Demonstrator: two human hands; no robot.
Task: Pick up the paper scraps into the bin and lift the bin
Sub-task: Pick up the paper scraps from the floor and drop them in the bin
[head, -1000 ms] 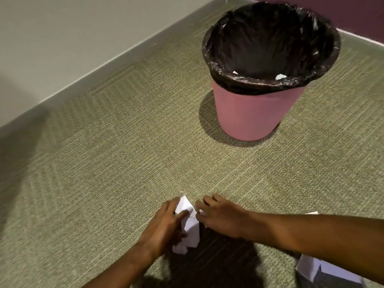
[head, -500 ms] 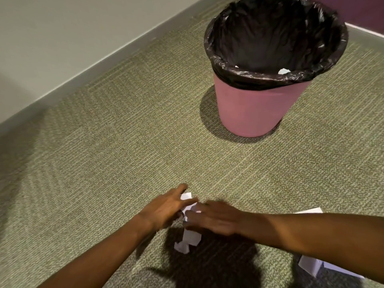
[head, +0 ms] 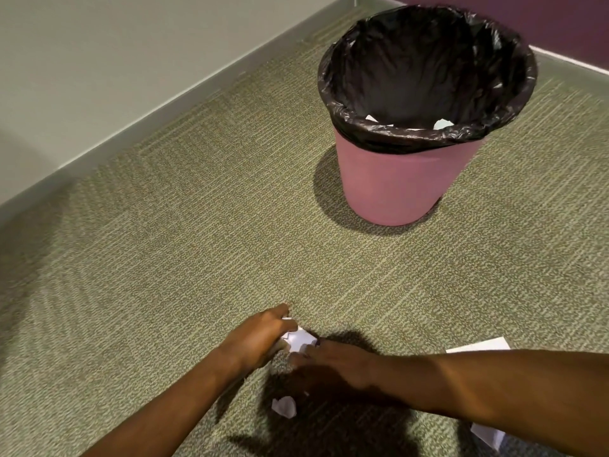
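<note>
I am crouching over a ribbed, olive-green loop carpet (head: pixel 164 258). My left hand (head: pixel 253 341) is curling its fingers around a crumpled white paper scrap (head: pixel 301 339), pinching its left edge; my right hand (head: pixel 333 361) is lying flat and blurred just at the scrap's 5 o'clock, fingertips touching the wad, fingers loosely together rather than spread. A second small crumpled scrap (head: pixel 284 406) is lying on the carpet at 6 o'clock from my hands, in the shadow of my right forearm. A flat white sheet (head: pixel 478 345) is showing above my right forearm at 3 o'clock, and another flat piece (head: pixel 487 435) is lying below it near the lower right corner. The bin (head: pixel 395 183), a round, tapered pink plastic pail, is standing upright at 1 o'clock, well apart from my hands. Its glossy, wrinkled black liner (head: pixel 428 64) is folding over the rim, with white scraps (head: pixel 441 123) showing inside. A smooth grey baseboard (head: pixel 164 100) is running along the wall at 11 o'clock.
</note>
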